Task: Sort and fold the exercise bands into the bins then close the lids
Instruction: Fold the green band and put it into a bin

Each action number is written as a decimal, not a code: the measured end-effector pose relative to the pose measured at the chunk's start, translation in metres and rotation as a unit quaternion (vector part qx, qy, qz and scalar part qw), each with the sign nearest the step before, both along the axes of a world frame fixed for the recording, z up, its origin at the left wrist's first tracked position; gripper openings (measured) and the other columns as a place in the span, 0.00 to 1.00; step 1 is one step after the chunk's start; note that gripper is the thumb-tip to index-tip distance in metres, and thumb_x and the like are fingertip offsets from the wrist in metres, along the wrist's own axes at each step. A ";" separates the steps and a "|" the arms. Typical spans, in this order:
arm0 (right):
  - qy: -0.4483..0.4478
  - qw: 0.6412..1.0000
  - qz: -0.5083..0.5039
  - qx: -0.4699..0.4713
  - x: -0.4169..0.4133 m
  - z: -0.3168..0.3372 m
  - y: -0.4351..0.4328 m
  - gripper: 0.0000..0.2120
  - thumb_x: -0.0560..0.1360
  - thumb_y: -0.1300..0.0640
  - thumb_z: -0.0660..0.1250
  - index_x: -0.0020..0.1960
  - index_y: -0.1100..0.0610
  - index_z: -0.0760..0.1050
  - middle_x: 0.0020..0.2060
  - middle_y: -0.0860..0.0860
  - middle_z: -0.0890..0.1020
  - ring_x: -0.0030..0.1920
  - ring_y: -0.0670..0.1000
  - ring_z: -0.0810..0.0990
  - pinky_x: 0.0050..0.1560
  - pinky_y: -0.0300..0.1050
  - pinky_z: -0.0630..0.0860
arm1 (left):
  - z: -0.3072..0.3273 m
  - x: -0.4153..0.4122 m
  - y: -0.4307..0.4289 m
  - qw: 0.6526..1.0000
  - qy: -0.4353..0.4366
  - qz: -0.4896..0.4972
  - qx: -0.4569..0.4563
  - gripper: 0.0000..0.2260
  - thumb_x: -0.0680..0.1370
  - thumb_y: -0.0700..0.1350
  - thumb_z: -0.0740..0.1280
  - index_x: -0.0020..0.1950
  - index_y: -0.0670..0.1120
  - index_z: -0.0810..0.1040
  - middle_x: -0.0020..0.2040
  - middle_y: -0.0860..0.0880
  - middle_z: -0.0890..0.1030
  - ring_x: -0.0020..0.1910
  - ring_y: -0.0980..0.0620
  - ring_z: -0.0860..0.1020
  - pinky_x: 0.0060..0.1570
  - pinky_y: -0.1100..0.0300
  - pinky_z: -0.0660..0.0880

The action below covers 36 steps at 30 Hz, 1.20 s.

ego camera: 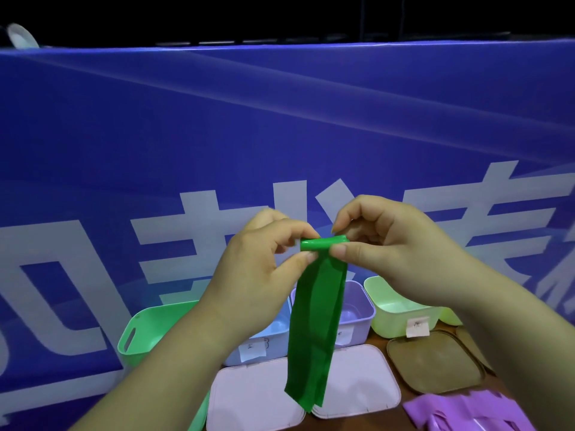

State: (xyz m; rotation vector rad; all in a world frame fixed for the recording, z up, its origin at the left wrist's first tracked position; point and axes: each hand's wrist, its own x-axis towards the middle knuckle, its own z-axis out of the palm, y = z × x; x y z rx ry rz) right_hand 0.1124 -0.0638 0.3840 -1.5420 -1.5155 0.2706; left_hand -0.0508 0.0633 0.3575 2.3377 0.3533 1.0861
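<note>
Here, in the head view, the left hand (258, 275) and right hand (392, 253) both pinch the rolled top of the long, flat green rubber exercise band (320, 321), hanging above the open pastel plastic bins (370, 306). Best to keep edges aligned, turns tight and even.

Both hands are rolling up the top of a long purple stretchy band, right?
Not quite. The head view shows the left hand and right hand pinching the rolled top of a long green stretchy band, not a purple one.
</note>
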 end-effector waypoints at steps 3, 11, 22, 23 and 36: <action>0.003 1.000 0.003 -0.010 -0.004 -0.002 0.004 0.05 0.76 0.55 0.71 0.49 0.47 0.76 0.39 0.50 0.84 0.41 0.54 0.83 0.45 0.55 0.81 | -0.004 -0.002 0.008 0.999 0.006 -0.033 -0.029 0.08 0.77 0.42 0.72 0.52 0.55 0.81 0.50 0.58 0.80 0.54 0.55 0.79 0.56 0.57 0.78; -0.010 1.000 -0.009 -0.018 -0.012 -0.010 0.012 0.05 0.77 0.50 0.67 0.52 0.42 0.73 0.41 0.49 0.84 0.44 0.56 0.83 0.48 0.60 0.80 | -0.010 -0.011 0.015 0.982 -0.022 -0.122 -0.144 0.12 0.79 0.38 0.69 0.54 0.55 0.73 0.44 0.48 0.82 0.48 0.47 0.83 0.52 0.46 0.81; -0.043 0.997 -0.043 0.038 -0.027 -0.013 0.016 0.13 0.71 0.60 0.76 0.52 0.49 0.78 0.44 0.42 0.83 0.48 0.47 0.84 0.49 0.41 0.82 | -0.017 -0.017 0.024 0.972 -0.040 -0.141 -0.182 0.11 0.78 0.37 0.70 0.51 0.53 0.76 0.44 0.49 0.83 0.46 0.48 0.83 0.51 0.48 0.82; -0.035 0.998 -0.047 0.035 -0.028 -0.012 0.016 0.13 0.71 0.60 0.76 0.52 0.49 0.78 0.44 0.42 0.84 0.47 0.47 0.84 0.49 0.41 0.82 | -0.018 -0.018 0.025 0.971 -0.042 -0.143 -0.189 0.11 0.78 0.37 0.71 0.51 0.53 0.76 0.45 0.49 0.83 0.46 0.48 0.83 0.52 0.48 0.82; 0.251 0.965 -0.030 -0.063 -0.027 -0.004 0.019 0.19 0.64 0.57 0.77 0.54 0.51 0.80 0.44 0.57 0.86 0.50 0.62 0.84 0.55 0.55 0.81 | -0.018 -0.015 0.032 0.975 -0.055 -0.139 -0.164 0.18 0.73 0.36 0.72 0.54 0.57 0.78 0.49 0.53 0.82 0.47 0.47 0.82 0.51 0.51 0.82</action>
